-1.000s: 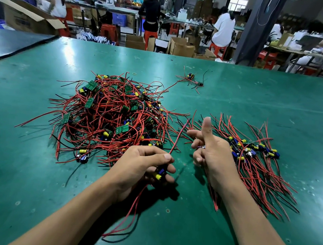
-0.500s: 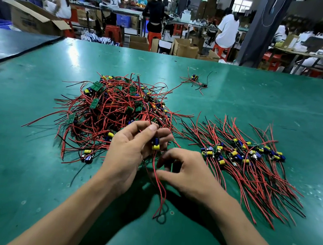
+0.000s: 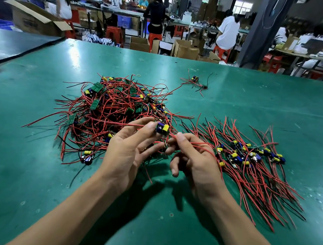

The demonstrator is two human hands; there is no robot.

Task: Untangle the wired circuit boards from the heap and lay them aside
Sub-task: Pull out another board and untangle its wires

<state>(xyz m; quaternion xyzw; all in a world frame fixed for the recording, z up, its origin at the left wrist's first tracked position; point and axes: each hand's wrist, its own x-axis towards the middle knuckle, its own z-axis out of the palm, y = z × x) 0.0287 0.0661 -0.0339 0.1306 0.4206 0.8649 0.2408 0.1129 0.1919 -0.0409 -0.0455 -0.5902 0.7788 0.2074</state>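
Though fingertips (image 3: 152, 124) half hid the circuit board (image 3: 163, 128), the left hand (image 3: 128, 154) pinched it, its red wire (image 3: 198, 144) running sideways into the right hand's (image 3: 194, 161) pinching grip.

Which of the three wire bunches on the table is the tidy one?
The bunch on the right: its wires lie side by side, unlike the tangled heap and the small far clump.

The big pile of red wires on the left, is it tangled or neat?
Tangled. In the heap wires loop and cross every way, green boards caught among them, unlike the sorted pile, whose wires lie roughly parallel.
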